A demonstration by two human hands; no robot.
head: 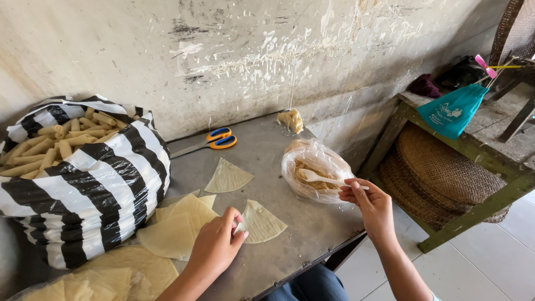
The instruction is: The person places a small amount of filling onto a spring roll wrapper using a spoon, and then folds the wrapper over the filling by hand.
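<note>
Both forearms reach forward over the grey table [262,150]. The left hand [216,244] sits near its front edge, palm down, fingers curled, thumb and forefinger pinched. The right hand [372,205] hovers at its right edge, fingertips pinched together

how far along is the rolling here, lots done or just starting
Well along: the striped bag already holds many finished rolls. In hand: the left hand pinches one wrapper while the right hand holds the spoon in the filling bag. Left: a wrapper stack and one loose wrapper.
</note>
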